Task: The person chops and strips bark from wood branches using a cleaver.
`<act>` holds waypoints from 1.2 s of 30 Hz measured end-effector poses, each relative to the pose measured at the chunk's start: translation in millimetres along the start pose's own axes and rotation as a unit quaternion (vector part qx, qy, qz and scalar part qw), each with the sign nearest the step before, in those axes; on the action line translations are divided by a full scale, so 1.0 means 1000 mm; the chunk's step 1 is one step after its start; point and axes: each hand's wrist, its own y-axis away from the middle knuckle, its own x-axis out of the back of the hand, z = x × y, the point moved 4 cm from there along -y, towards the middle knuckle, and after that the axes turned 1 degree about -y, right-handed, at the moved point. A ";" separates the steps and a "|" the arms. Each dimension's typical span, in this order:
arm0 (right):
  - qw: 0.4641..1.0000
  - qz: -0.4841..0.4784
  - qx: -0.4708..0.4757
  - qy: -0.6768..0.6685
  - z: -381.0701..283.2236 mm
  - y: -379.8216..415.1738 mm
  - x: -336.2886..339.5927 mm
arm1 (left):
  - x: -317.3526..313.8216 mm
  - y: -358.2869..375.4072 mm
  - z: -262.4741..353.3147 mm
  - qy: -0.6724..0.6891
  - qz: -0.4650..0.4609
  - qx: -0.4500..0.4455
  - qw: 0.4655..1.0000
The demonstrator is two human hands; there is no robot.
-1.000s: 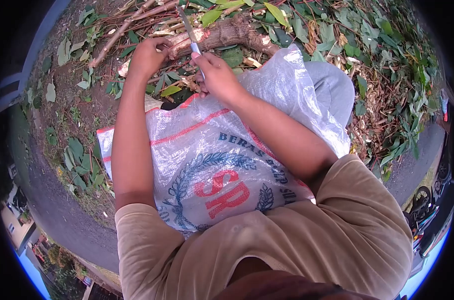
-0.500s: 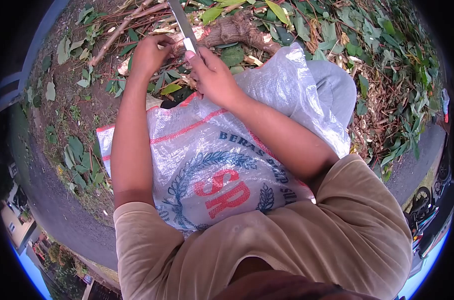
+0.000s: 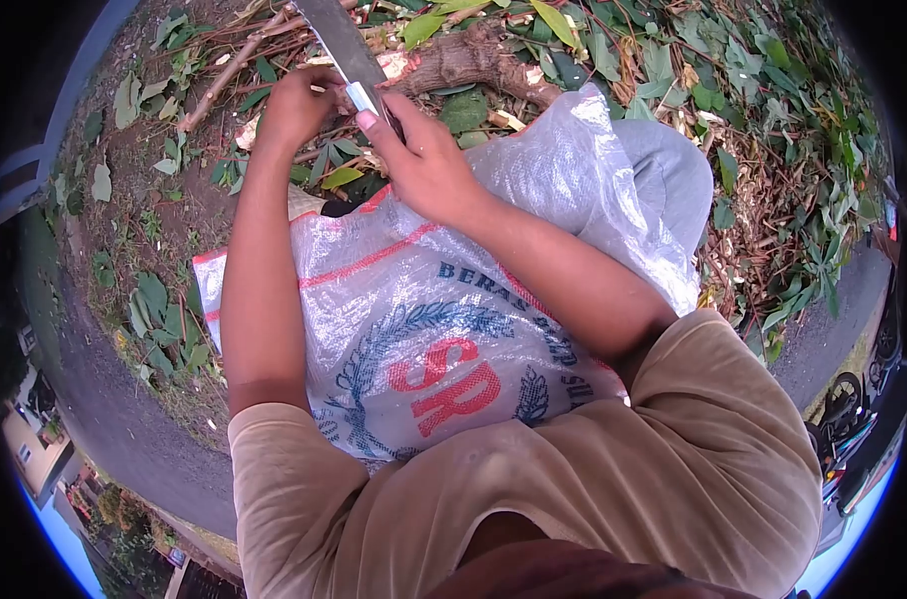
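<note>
My right hand [image 3: 425, 165] is closed around the handle of a large knife [image 3: 341, 42], its broad grey blade slanting up and left. A pale band shows where blade meets handle. My left hand [image 3: 299, 108] is left of the knife, fingers bent together in a pinch; what they hold, if anything, is hidden. Behind the knife lies a thick, rough-barked branch [image 3: 458, 60] with a reddish-pale cut patch near the blade. A translucent woven rice sack [image 3: 373, 250] with red and blue print is spread over my lap.
Cut leaves [image 3: 658, 65], twigs and pale wood chips cover the ground ahead and to the right. A long thin stick [image 3: 219, 100] lies at upper left. My knee [image 3: 668, 175] sticks out beside the sack. Paved road [image 3: 174, 439] runs behind, with parked vehicles at far right.
The knife has turned so its blade leans further left and shows its flat side more. My right hand has rotated with it; my left hand has stayed almost in place.
</note>
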 end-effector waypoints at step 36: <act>0.950 -0.016 -0.236 -0.203 0.040 -0.002 -0.010 | -0.014 -0.007 -0.005 0.031 0.034 0.012 0.999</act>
